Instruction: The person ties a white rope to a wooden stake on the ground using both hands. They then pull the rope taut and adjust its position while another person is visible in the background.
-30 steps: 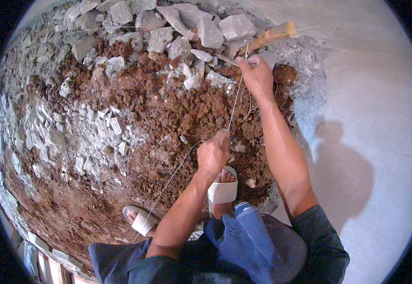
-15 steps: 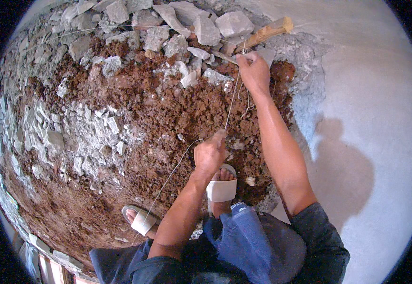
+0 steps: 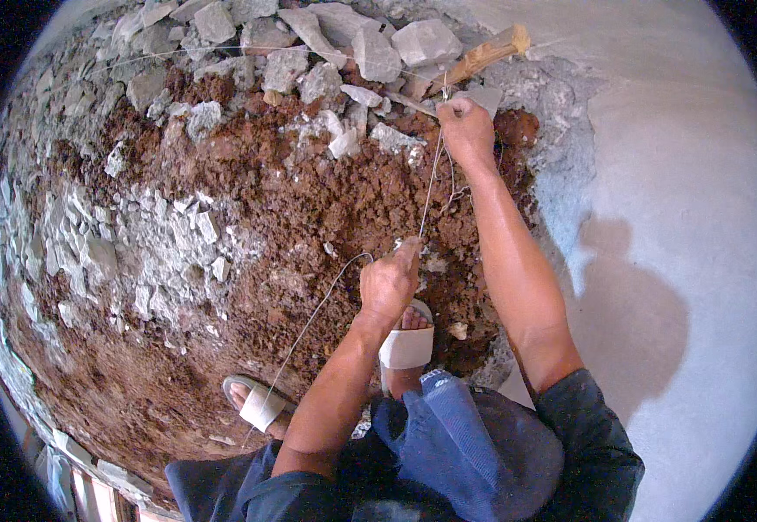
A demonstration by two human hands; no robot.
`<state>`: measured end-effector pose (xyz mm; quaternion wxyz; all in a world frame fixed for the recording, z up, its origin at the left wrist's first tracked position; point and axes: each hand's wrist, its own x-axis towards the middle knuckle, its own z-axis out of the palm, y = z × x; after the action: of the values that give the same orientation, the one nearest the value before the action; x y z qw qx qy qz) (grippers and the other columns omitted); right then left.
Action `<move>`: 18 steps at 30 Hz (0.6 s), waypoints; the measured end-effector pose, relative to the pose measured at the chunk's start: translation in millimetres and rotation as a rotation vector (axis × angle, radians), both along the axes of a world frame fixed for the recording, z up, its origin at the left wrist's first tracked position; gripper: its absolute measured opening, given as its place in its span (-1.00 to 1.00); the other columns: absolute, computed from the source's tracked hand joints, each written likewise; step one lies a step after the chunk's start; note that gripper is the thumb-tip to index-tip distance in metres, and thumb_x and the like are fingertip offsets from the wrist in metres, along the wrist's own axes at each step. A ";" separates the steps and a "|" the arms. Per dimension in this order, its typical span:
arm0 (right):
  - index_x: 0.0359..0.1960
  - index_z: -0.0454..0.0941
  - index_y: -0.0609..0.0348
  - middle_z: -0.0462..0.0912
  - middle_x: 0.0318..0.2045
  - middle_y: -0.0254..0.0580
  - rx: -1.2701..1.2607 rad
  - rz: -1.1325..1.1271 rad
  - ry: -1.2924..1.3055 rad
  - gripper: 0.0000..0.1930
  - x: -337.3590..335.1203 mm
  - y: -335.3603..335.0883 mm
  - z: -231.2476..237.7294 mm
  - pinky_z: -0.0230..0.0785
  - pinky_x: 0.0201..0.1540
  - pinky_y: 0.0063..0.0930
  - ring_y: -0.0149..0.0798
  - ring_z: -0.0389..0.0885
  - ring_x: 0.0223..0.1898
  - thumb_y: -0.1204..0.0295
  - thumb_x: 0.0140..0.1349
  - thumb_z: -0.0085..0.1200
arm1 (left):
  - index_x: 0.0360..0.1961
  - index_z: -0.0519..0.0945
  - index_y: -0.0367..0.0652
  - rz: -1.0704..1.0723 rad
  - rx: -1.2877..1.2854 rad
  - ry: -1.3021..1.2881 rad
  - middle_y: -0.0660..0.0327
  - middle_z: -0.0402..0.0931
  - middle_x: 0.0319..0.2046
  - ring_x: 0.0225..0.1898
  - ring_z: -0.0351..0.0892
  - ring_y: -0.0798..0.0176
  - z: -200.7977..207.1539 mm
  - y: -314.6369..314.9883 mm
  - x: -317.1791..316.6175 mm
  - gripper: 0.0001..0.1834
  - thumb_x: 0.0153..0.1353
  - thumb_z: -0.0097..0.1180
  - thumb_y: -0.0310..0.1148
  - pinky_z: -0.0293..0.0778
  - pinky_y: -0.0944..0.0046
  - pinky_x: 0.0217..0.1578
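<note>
A pale, smooth wall borders brown earth and grey stones

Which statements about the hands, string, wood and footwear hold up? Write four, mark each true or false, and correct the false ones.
1. The left hand holds a string. True.
2. The right hand is closer to the person's body than the left. False: it reaches farther out, close to the wooden piece.
3. The sandals have whitish straps. True.
4. The wooden piece lies at the lower left. False: it is toward the upper right, by grey stones.
</note>
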<state>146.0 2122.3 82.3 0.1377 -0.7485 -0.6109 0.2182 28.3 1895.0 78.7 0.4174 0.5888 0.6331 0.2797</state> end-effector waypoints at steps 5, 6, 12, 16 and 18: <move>-0.34 0.64 0.18 0.65 -0.34 0.09 -0.025 -0.038 -0.043 -0.69 -5.4 11.3 -2.7 0.42 -0.14 -0.13 0.13 0.61 -0.26 0.20 0.10 0.02 | -0.08 0.53 -0.04 -0.032 -0.029 0.020 0.02 0.57 -0.58 -0.55 0.58 -0.05 7.1 2.0 1.4 -0.74 0.20 0.02 -0.32 0.50 -0.01 -0.53; -0.34 0.64 0.19 0.65 -0.34 0.10 -0.029 -0.049 -0.048 -0.69 -5.9 12.5 -4.2 0.42 -0.14 -0.13 0.13 0.61 -0.27 0.20 0.10 0.02 | -0.09 0.52 -0.04 -0.026 -0.016 0.009 0.02 0.57 -0.57 -0.55 0.58 -0.05 8.0 2.6 1.7 -0.75 0.19 0.02 -0.32 0.50 -0.01 -0.53; -0.37 0.61 0.26 0.65 -0.52 -0.12 -0.040 -0.098 0.156 -0.75 -8.0 0.3 3.0 0.44 -0.44 -0.34 -0.27 0.62 -0.52 0.30 0.18 0.05 | -0.10 0.53 -0.01 0.010 0.010 0.023 0.01 0.56 -0.56 -0.53 0.59 -0.07 7.0 0.7 -0.6 -0.76 0.19 0.00 -0.35 0.50 0.00 -0.52; -0.28 0.57 0.28 0.63 -0.39 -0.18 -0.148 -0.396 0.731 -0.76 -17.4 -40.1 19.3 0.40 -0.49 -0.47 -0.42 0.56 -0.57 0.31 0.22 0.06 | -0.12 0.55 0.02 0.125 0.116 0.015 0.03 0.56 -0.55 -0.53 0.58 -0.07 3.6 -0.8 0.6 -0.77 0.19 0.01 -0.35 0.49 0.00 -0.52; -0.22 0.56 0.31 0.63 -0.31 -0.16 -0.203 -0.401 0.821 -0.71 -19.5 -62.3 23.4 0.41 -0.38 -0.48 -0.38 0.58 -0.49 0.28 0.24 0.06 | -0.12 0.55 0.01 0.099 0.065 0.037 0.05 0.55 -0.56 -0.53 0.58 -0.06 4.3 -4.9 -0.2 -0.77 0.18 0.03 -0.35 0.48 0.01 -0.53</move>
<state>126.5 2060.0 105.6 0.3335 -0.7133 -0.3245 0.5241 28.2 1890.1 83.0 0.3719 0.5751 0.6597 0.3094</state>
